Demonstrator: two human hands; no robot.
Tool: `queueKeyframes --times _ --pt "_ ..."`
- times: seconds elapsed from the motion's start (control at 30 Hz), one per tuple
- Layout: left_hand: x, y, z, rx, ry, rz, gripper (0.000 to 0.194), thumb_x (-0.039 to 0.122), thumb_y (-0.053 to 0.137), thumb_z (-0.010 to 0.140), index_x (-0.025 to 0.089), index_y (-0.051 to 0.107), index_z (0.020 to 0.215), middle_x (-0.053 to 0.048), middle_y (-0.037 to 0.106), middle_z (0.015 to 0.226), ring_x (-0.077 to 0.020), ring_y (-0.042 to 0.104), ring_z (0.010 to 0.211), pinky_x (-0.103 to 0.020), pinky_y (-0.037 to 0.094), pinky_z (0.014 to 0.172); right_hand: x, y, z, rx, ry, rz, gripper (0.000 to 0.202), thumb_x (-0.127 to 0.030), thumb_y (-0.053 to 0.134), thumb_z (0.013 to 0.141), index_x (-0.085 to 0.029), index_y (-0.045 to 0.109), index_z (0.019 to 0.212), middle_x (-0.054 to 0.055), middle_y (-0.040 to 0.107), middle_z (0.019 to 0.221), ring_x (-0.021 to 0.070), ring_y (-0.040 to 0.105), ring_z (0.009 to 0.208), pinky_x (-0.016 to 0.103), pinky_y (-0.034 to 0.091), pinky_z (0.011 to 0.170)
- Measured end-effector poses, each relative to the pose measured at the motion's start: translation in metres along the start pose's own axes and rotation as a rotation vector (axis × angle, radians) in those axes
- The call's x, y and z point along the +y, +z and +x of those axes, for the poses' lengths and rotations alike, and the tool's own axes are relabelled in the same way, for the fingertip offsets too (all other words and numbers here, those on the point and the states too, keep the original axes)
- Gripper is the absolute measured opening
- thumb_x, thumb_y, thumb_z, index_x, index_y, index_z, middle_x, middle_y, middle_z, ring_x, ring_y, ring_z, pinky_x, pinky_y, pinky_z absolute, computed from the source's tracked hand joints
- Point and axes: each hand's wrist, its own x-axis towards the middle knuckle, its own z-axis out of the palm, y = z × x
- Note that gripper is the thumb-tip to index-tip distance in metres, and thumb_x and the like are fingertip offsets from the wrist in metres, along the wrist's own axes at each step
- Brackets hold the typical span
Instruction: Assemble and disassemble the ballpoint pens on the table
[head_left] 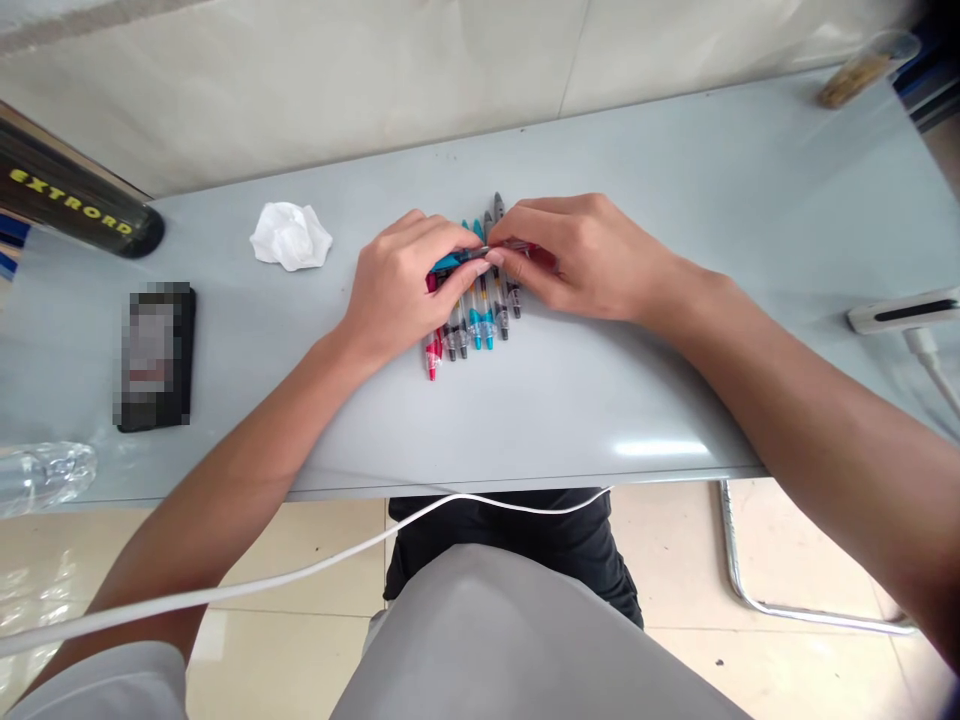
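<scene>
My left hand [409, 275] is closed around a blue pen [448, 262], held crosswise above the grey table. My right hand [577, 245] pinches at the slim grey end pointing toward it. Something clear and reddish, perhaps a pen part, shows beneath the right fingers, mostly hidden by them. The fingertips of both hands nearly meet. Below them lies a row of several pens, side by side, among them a red pen [433, 355], teal pens [481, 330] and black or grey pens [503, 322]. My hands cover the middle of the row.
A crumpled white tissue [291, 237] and a dark phone-like object [156, 355] lie to the left. A black bottle [75, 190], a clear bottle [49, 475], a jar [866, 72] and a white plugged-in device [904, 312] are around the edges. A white cable [337, 555] crosses in front.
</scene>
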Motion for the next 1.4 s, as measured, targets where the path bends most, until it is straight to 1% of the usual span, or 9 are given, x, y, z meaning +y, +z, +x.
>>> queueKeyframes --times 0.13,0.3,0.47,0.63,0.87,1.07,1.27,1.33,1.4 --pt "-0.002 0.000 0.000 -0.008 0.001 -0.001 0.031 0.059 0.068 0.116 0.032 0.082 0.112 -0.007 0.085 0.108 -0.0292 0.077 0.104 -0.049 0.063 0.096 -0.001 -0.001 0.000 -0.018 -0.003 0.005 0.041 -0.044 0.044 0.123 -0.019 0.075 0.116 0.010 0.073 0.098 0.0234 0.059 0.079 0.042 0.044 0.075" --pt "-0.005 0.000 0.000 -0.008 -0.033 -0.044 0.033 0.062 0.069 0.115 0.032 0.083 0.113 -0.008 0.084 0.109 -0.0307 0.078 0.109 -0.050 0.063 0.098 0.002 0.002 -0.002 0.005 -0.001 0.036 0.043 -0.051 0.040 0.124 -0.026 0.075 0.119 0.008 0.073 0.100 0.0256 0.066 0.084 0.041 0.047 0.078" --pt "-0.006 0.001 -0.001 0.037 -0.018 -0.021 0.031 0.061 0.070 0.114 0.032 0.084 0.116 -0.007 0.085 0.111 -0.0292 0.078 0.107 -0.049 0.064 0.098 0.004 0.002 -0.003 0.025 0.035 0.027 0.042 -0.053 0.042 0.123 -0.027 0.075 0.122 0.009 0.075 0.103 0.0273 0.067 0.087 0.042 0.049 0.081" --pt "-0.008 0.001 -0.001 0.023 0.004 -0.025 0.033 0.059 0.066 0.117 0.032 0.084 0.125 -0.009 0.083 0.113 -0.0305 0.078 0.111 -0.050 0.065 0.101 0.004 0.001 -0.001 0.046 0.038 -0.018 0.038 -0.052 0.044 0.122 -0.028 0.073 0.124 0.009 0.079 0.110 0.0274 0.068 0.089 0.042 0.049 0.079" --pt "-0.016 0.003 -0.003 0.008 0.063 -0.033 0.045 0.062 0.054 0.121 0.034 0.078 0.146 -0.010 0.076 0.116 -0.0318 0.076 0.118 -0.053 0.064 0.107 0.000 -0.001 0.000 0.051 0.095 0.012 0.034 -0.051 0.048 0.121 -0.028 0.073 0.127 0.011 0.079 0.115 0.0315 0.072 0.095 0.046 0.052 0.084" --pt "-0.016 0.001 -0.003 -0.030 0.108 -0.032 0.051 0.065 0.046 0.121 0.040 0.071 0.156 -0.011 0.074 0.122 -0.0351 0.074 0.126 -0.059 0.060 0.112 -0.001 -0.001 0.000 0.063 0.068 0.017 0.035 -0.052 0.048 0.122 -0.029 0.073 0.128 0.009 0.079 0.118 0.0283 0.071 0.094 0.043 0.052 0.083" --pt "-0.012 -0.001 -0.003 -0.051 0.116 -0.005 0.050 0.061 0.043 0.122 0.036 0.073 0.154 -0.012 0.075 0.123 -0.0358 0.073 0.126 -0.061 0.060 0.114 0.000 -0.002 0.000 0.078 0.022 0.021 0.035 -0.049 0.051 0.122 -0.025 0.074 0.131 0.010 0.078 0.119 0.0242 0.068 0.089 0.041 0.049 0.079" --pt "-0.012 -0.001 -0.002 -0.042 0.091 -0.010 0.048 0.061 0.047 0.122 0.034 0.075 0.150 -0.012 0.077 0.123 -0.0351 0.074 0.125 -0.059 0.060 0.114 -0.001 -0.003 -0.001 0.072 0.020 0.019 0.036 -0.049 0.050 0.122 -0.023 0.075 0.131 0.010 0.077 0.120 0.0236 0.066 0.086 0.041 0.049 0.080" --pt "-0.011 0.000 -0.002 -0.025 0.057 -0.022 0.045 0.061 0.053 0.120 0.033 0.077 0.146 -0.011 0.079 0.122 -0.0342 0.076 0.124 -0.057 0.061 0.114 -0.003 -0.005 0.000 0.064 0.038 0.020 0.036 -0.051 0.050 0.122 -0.026 0.075 0.131 0.009 0.077 0.121 0.0234 0.066 0.086 0.041 0.051 0.081"
